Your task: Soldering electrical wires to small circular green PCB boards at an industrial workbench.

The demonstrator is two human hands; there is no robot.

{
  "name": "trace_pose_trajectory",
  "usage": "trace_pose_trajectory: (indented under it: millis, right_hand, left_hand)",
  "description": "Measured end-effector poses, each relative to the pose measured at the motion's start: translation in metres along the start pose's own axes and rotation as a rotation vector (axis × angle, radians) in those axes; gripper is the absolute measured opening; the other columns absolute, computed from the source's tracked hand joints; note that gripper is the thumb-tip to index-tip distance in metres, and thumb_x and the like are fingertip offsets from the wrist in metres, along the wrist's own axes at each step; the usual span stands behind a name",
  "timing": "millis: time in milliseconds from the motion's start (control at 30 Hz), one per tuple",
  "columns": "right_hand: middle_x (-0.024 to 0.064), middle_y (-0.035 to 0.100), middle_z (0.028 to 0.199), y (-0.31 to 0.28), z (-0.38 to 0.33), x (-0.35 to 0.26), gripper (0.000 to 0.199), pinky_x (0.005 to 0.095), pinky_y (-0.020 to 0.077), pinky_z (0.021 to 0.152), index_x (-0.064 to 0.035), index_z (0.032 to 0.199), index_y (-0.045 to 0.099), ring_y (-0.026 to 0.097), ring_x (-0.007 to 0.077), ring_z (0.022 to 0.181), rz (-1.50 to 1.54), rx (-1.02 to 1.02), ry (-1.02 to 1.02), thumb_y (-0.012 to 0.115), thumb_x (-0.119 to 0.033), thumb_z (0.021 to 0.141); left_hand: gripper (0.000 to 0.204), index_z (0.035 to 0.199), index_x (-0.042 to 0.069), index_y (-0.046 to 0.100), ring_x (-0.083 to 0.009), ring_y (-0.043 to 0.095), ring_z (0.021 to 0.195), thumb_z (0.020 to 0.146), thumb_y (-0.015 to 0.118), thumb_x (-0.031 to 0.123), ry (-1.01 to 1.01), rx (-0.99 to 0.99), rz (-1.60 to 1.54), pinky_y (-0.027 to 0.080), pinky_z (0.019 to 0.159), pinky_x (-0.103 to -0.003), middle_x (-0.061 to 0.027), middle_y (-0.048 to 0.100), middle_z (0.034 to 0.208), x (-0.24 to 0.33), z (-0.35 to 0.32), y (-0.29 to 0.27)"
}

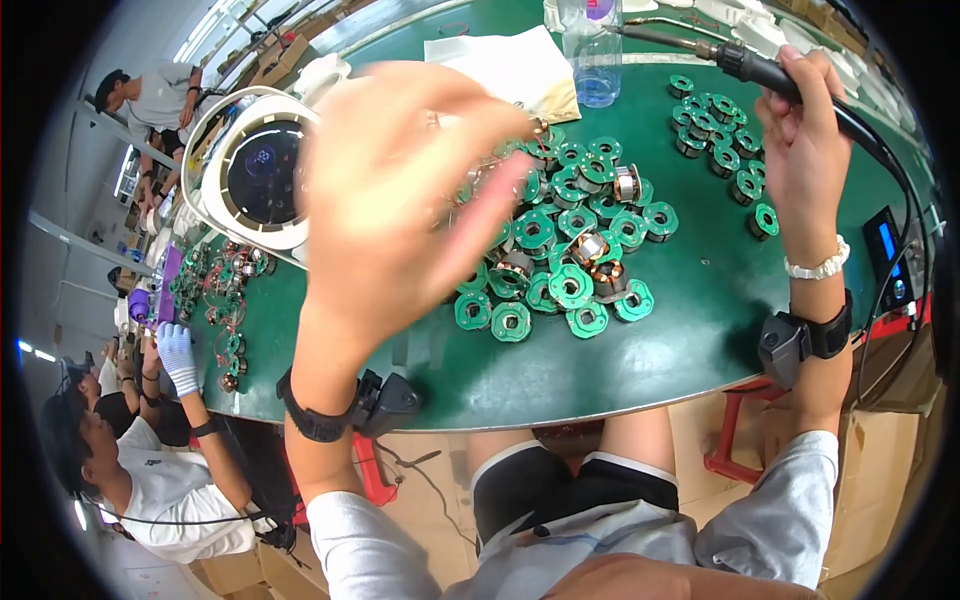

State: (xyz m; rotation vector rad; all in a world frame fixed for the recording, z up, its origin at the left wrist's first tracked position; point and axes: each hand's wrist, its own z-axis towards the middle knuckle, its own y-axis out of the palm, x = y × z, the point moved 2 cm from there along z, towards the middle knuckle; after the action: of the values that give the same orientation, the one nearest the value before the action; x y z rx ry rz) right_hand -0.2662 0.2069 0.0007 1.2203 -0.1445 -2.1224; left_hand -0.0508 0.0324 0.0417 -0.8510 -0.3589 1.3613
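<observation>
In my right hand (808, 150) is a soldering iron (755, 68), gripped by its black handle. Its metal tip points left above the far part of the table, and its cable trails down the right side. My left hand (385, 190) is blurred by motion over the left edge of a pile of small round green circuit boards on motor coils (570, 285). Its thumb and forefinger reach toward the pile with a gap between them, and nothing shows held there. Some pieces show copper windings. Part of the pile is hidden behind this hand.
A smaller group of green boards (715, 130) lies at the right. A round white device with a dark disc (262, 175), a white bag (490, 70) and a clear bottle (597, 75) stand beyond. A unit with a blue display (888, 255) is at the right edge. Co-workers sit left.
</observation>
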Motion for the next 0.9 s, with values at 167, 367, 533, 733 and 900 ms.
trace_pose_trajectory:
  millis: [167, 367, 533, 733, 900]
  right_hand:
    - [-0.0040, 0.037, 0.057, -0.001, 0.001, 0.002, 0.022, 0.0174, 0.0231, 0.045, -0.0106, 0.066, 0.043, 0.030, 0.0022, 0.049, 0.063, 0.008, 0.008, 0.056, -0.010, 0.083]
    - [-0.0034, 0.037, 0.058, -0.006, 0.003, 0.005, 0.020, 0.0176, 0.0229, 0.044, -0.0095, 0.067, 0.045, 0.031, 0.0022, 0.050, 0.092, 0.008, 0.015, 0.056, -0.008, 0.083]
    - [-0.0026, 0.038, 0.058, -0.009, 0.006, 0.005, 0.019, 0.0168, 0.0214, 0.042, -0.0076, 0.068, 0.045, 0.031, 0.0019, 0.049, 0.054, -0.064, 0.022, 0.056, -0.008, 0.083]
    - [-0.0026, 0.037, 0.057, 0.003, 0.001, 0.004, 0.016, 0.0161, 0.0227, 0.042, -0.0069, 0.070, 0.046, 0.028, 0.0010, 0.046, -0.002, -0.087, 0.091, 0.054, -0.010, 0.084]
    - [-0.0028, 0.035, 0.058, 0.018, -0.020, -0.003, 0.020, 0.0143, 0.0220, 0.042, -0.0087, 0.068, 0.040, 0.024, 0.0005, 0.044, -0.086, -0.174, 0.183, 0.051, -0.009, 0.085]
  left_hand:
    - [0.010, 0.083, 0.007, 0.061, -0.0216, 0.053, 0.091, 0.074, 0.062, 0.009, -0.075, -0.503, 0.308, 0.031, 0.090, -0.041, -0.0046, 0.057, 0.087, -0.016, -0.005, 0.034]
    - [0.006, 0.077, 0.004, 0.058, -0.0239, 0.051, 0.081, 0.076, 0.059, 0.010, -0.251, -0.644, 0.067, 0.032, 0.077, -0.038, -0.0072, 0.054, 0.075, -0.037, 0.001, 0.039]
    - [0.003, 0.076, 0.006, 0.057, -0.0224, 0.051, 0.083, 0.075, 0.059, 0.007, -0.123, -0.375, 0.026, 0.031, 0.086, -0.041, -0.0049, 0.053, 0.075, -0.025, 0.015, 0.044]
    - [0.010, 0.076, 0.009, 0.057, -0.0196, 0.052, 0.086, 0.069, 0.061, 0.003, -0.037, -0.381, 0.092, 0.030, 0.092, -0.045, -0.0018, 0.052, 0.077, -0.013, -0.002, 0.044]
    - [0.017, 0.084, 0.006, 0.059, -0.0253, 0.054, 0.082, 0.067, 0.064, 0.003, -0.183, -0.283, 0.009, 0.041, 0.077, -0.035, -0.0051, 0.055, 0.081, -0.010, -0.017, 0.034]
